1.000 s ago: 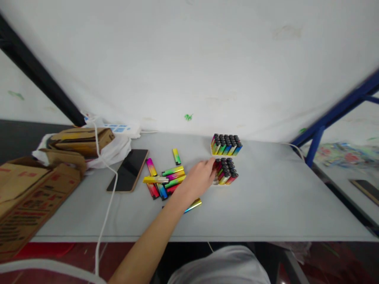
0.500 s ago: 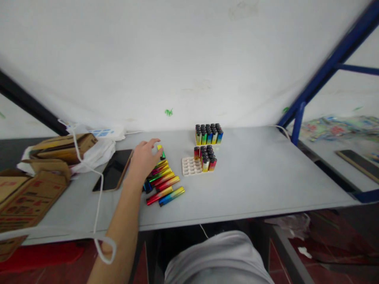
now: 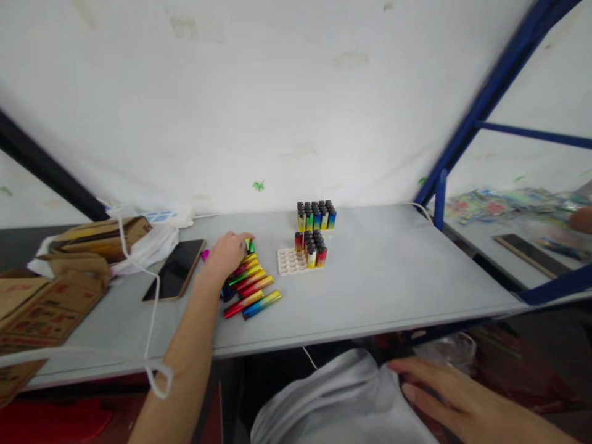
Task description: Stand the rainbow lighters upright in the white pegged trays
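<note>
On the left of the table, my left hand (image 3: 226, 254) is closed on a green-and-yellow lighter (image 3: 250, 246), its fingertips at the lighter's upper end. Below that hand lie several shiny lighters in a loose pile, among them a blue-and-yellow lighter (image 3: 261, 304) and a red-and-gold lighter (image 3: 243, 303). To the right is a white tray with round holes (image 3: 290, 261); upright lighters (image 3: 316, 248) fill its right part. Low at the right, my right hand (image 3: 446, 391) pinches the edge of the grey shirt (image 3: 333, 394) on my lap.
A full block of standing lighters (image 3: 316, 216) is near the wall. A phone (image 3: 176, 269), cardboard boxes (image 3: 60, 302) and a white cable (image 3: 155, 308) occupy the left. Blue frame bars (image 3: 467, 145) rise at right; beyond them lie another phone (image 3: 531, 255) and part of another person's hand (image 3: 581, 219).
My left hand has come down onto the green-and-yellow lighter, its fingers closing. My right hand has come into view at the shirt. The view has shifted slightly.
</note>
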Available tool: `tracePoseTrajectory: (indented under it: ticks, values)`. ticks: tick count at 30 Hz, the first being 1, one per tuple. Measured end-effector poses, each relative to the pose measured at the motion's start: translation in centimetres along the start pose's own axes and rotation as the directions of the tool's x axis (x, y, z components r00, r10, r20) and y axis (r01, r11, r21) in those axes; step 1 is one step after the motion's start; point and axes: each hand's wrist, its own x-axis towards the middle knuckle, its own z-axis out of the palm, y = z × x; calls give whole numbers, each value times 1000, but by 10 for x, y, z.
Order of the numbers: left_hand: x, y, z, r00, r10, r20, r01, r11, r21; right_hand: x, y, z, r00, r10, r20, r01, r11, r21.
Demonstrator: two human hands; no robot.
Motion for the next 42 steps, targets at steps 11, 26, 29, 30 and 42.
tracePoseTrajectory:
  ticks: [11, 26, 29, 30, 42]
  values:
    - [-2, 9, -1, 997, -73, -13, 73, 997, 12, 114, -65, -64, 924, -374, -81, 370, 927, -57]
    - [-4, 40, -12, 970, 29, -242, -176, 771, -612, 297, 19, -61, 878, -477, 43, 472, 848, -240]
    - [-4, 52, -11, 986, 40, -163, -154, 610, -777, 304, 16, -50, 801, -595, 57, 592, 776, -216]
    - [-4, 57, -11, 989, 47, -143, -144, 565, -812, 305, 15, -46, 782, -622, 32, 615, 763, -202]
    - [-12, 83, -18, 986, 168, -4, -107, 606, -788, 304, 19, -29, 724, -681, -108, 654, 729, -203]
